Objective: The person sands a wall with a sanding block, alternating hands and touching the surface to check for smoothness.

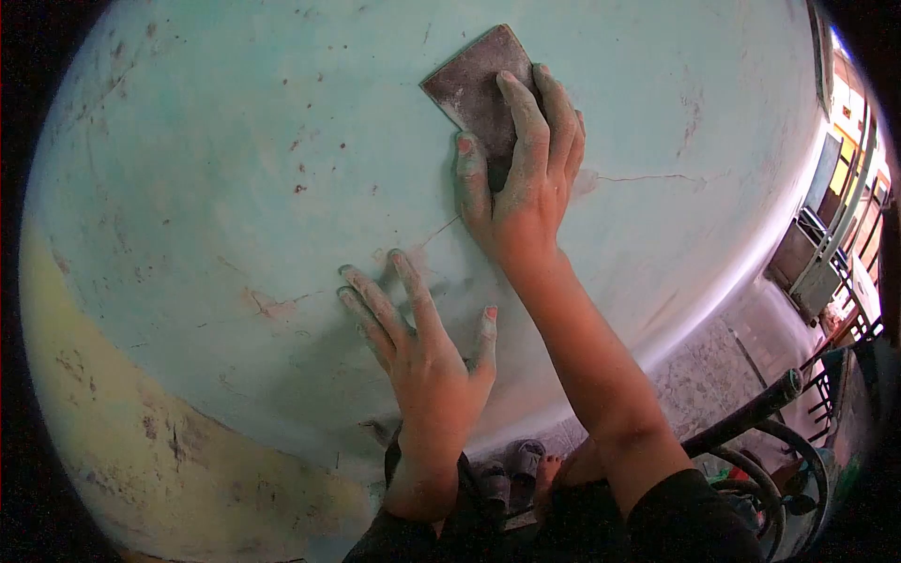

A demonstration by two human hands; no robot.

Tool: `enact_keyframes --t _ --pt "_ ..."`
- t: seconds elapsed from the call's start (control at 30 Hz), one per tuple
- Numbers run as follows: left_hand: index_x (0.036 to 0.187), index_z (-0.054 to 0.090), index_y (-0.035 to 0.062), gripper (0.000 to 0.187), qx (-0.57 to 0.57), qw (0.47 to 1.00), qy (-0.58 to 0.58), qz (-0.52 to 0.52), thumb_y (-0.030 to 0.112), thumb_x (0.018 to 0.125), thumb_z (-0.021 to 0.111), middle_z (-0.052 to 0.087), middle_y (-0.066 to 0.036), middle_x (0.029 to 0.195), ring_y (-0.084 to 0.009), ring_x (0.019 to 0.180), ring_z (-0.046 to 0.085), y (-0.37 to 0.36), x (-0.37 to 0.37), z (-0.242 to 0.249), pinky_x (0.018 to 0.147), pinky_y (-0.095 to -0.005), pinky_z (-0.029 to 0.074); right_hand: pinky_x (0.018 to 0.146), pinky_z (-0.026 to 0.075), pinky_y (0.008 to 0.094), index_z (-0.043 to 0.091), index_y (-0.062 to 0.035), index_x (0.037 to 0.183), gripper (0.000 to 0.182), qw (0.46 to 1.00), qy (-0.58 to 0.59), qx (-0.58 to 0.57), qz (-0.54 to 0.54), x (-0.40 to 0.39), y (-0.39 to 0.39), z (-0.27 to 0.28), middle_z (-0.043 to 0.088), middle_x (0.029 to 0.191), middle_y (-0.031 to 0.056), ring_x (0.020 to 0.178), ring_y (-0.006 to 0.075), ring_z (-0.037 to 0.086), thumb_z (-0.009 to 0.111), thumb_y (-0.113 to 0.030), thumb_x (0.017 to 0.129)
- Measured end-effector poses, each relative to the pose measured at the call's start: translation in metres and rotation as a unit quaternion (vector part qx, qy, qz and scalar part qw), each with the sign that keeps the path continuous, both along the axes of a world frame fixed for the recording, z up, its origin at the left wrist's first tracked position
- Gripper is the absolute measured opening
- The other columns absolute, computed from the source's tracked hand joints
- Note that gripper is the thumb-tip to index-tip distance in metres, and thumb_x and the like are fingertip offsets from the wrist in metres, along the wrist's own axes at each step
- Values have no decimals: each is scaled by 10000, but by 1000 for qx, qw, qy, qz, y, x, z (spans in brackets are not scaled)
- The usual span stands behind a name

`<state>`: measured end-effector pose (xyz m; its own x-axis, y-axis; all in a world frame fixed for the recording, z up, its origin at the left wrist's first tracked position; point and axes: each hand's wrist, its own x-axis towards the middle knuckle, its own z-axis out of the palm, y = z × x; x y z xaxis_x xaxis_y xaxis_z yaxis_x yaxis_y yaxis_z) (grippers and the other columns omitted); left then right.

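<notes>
My right hand (530,169) presses a dark, square sheet of sandpaper (474,89) flat against the pale green wall (253,122). Its thumb lies along one edge and the fingers lie over the other side. Lower down and to the left, my left hand (422,357) is at the wall with its fingers spread, holding nothing. Whitish dust coats the fingers of both hands. A thin crack (648,177) runs across the wall to the right of my right hand, and a rough patch (272,302) lies left of my left hand.
A yellow band (169,441) with dark scuffs covers the lower left of the wall. At lower right stand dark curved metal bars (751,413). Sandals (524,455) and a bare foot (546,474) are below me. A doorway or opening (849,131) shows at far right.
</notes>
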<state>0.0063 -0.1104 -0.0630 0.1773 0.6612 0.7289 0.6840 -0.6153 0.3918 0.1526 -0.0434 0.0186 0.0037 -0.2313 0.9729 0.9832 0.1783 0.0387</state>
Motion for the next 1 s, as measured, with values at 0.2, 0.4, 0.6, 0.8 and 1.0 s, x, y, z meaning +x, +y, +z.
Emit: enact_keyframes --t 0.2,0.4,0.6,0.8,1.0 --pt "1541 177 65 884 -1 999 36 4 418 878 642 22 -366 1542 -581 1409 32 -5 -1 0 1128 -627 134 1073 300 498 494 -32 1333 564 1000 2 -3 1 -1 -1 0 469 1361 259 1251 394 444 676 -137 809" --pt "1550 162 97 888 -16 999 45 17 429 881 643 12 -337 1560 -551 1427 10 -5 1 0 1147 -597 133 1083 288 504 502 -30 1325 554 1000 7 -2 1 -1 0 0 461 1373 253 1265 390 438 677 -134 809" --pt "1538 215 84 852 -17 999 40 3 440 884 631 43 -367 1541 -580 1410 34 -9 -6 4 1127 -624 140 1094 271 510 501 -32 1323 562 1000 8 -12 4 -2 -1 -1 455 1381 253 1274 388 433 682 -136 801" --pt "1521 277 75 808 -12 999 36 -5 445 890 621 67 -387 1528 -607 1395 49 -9 -13 6 1103 -654 157 1095 267 517 502 -37 1322 567 1000 9 -9 0 -1 -2 -1 461 1380 251 1277 377 437 683 -139 794" --pt "1515 299 85 792 -8 999 38 4 450 890 619 81 -374 1535 -606 1395 60 -13 -16 8 1100 -660 155 1093 265 546 501 -90 1331 567 1000 16 -13 7 -1 1 -3 440 1400 230 1282 391 429 688 -193 806"
